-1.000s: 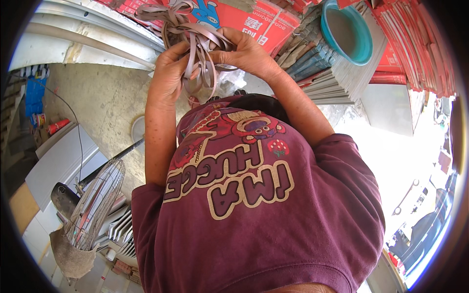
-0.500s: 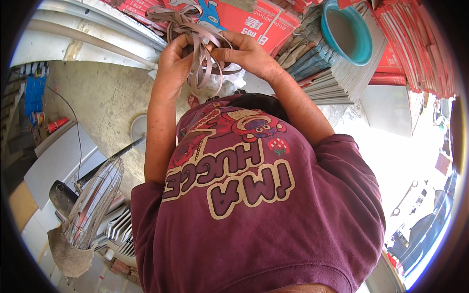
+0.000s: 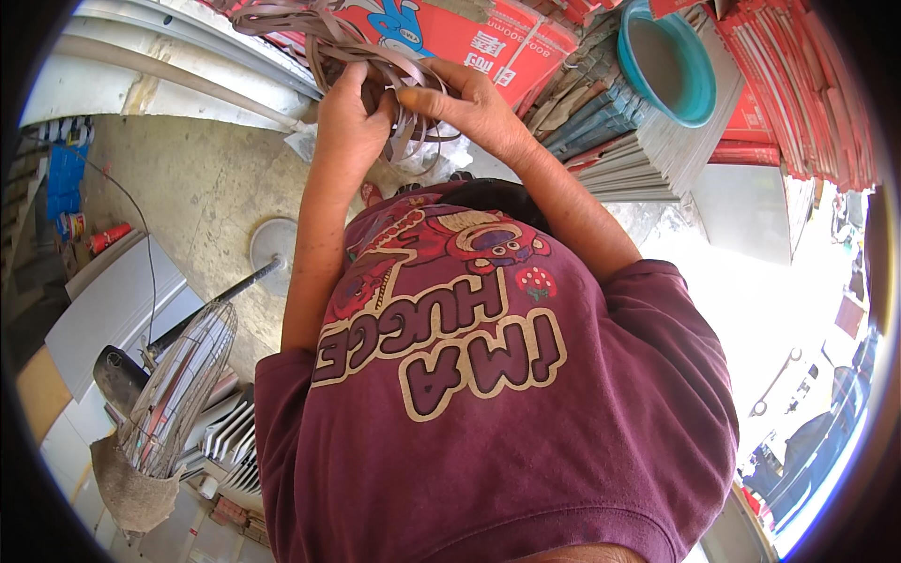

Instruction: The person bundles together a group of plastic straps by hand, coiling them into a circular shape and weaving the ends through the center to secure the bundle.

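Observation:
A tangled bundle of flat grey-brown strapping band (image 3: 404, 64) is held out before me at the top of the view. My left hand (image 3: 352, 117) has its fingers curled into the strands from the left. Opposite it, my right hand (image 3: 477, 105) pinches the bundle, thumb pointing inward. Between the two hands the fingertips nearly meet, partly covered by crossing strands. Some loops spread to the upper left, and others dangle below the fingers.
Red printed cartons (image 3: 526, 42) lie just beyond the bundle. A turquoise basin (image 3: 699, 98) rests on stacked grey panels (image 3: 657, 155) at the right. On the left, a standing fan (image 3: 183, 394) has its round base (image 3: 274, 242) on the concrete floor (image 3: 206, 178).
My left hand has shifted slightly right, closer to my right hand. The upper loops of band have swung toward the upper left.

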`<state>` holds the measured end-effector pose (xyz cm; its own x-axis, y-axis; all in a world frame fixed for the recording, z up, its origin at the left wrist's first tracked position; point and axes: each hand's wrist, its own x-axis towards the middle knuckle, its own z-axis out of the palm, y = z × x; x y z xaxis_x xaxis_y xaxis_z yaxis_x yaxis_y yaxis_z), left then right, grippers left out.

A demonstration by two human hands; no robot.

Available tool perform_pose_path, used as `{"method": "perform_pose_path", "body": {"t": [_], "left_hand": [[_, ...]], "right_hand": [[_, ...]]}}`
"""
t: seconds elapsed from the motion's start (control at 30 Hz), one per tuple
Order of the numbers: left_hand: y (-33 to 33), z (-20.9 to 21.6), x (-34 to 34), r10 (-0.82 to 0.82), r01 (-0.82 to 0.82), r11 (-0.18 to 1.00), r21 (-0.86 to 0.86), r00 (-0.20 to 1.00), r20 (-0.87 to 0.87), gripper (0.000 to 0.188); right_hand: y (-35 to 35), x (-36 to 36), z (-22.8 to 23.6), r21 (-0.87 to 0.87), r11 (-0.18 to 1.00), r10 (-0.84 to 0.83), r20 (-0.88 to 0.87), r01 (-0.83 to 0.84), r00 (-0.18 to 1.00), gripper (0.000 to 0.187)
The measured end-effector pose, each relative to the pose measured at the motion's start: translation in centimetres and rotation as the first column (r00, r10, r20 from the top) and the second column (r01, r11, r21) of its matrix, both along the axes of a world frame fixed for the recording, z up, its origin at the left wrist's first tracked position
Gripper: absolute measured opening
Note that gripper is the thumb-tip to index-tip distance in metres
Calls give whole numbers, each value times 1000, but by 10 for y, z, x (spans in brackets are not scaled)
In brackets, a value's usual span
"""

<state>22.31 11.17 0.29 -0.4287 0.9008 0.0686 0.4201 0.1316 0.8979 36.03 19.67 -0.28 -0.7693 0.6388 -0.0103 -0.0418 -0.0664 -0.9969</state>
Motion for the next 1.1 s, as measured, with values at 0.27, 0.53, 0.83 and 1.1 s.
{"method": "perform_pose_path", "body": {"t": [0.27, 0.53, 0.83, 1.1], "left_hand": [[-3, -3, 0, 7, 13, 997, 71, 962, -274, 26], [-3, -2, 5, 114, -67, 982, 176, 956, -272, 31], [-10, 6, 8, 31, -25, 998, 54, 992, -120, 33], [-24, 36, 6, -23, 159, 962, 221, 858, -514, 42]], "right_hand": [[6, 0, -6, 66, 995, -79, 161, 69, 984, 31], [8, 0, -5, 74, 989, -137, 109, 129, 985, 32], [8, 1, 1, 84, 989, -130, 161, 118, 978, 31], [16, 5, -6, 126, 972, -222, 223, 198, 949, 20]]}}
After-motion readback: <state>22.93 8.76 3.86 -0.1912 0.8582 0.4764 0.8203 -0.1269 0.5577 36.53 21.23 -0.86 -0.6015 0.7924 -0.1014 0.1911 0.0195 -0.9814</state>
